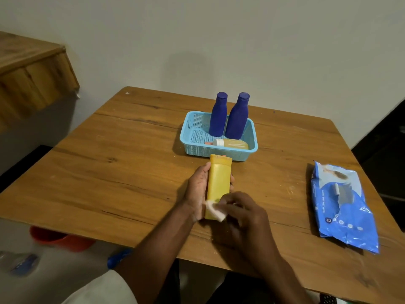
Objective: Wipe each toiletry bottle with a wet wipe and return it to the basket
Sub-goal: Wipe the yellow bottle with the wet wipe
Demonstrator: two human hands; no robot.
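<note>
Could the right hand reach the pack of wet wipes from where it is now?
Probably yes. The pack of wipes lies on the table off to the right, with bare tabletop between it and the right hand. But that hand is pinching a wipe against the yellow bottle, so it isn't free.
</note>
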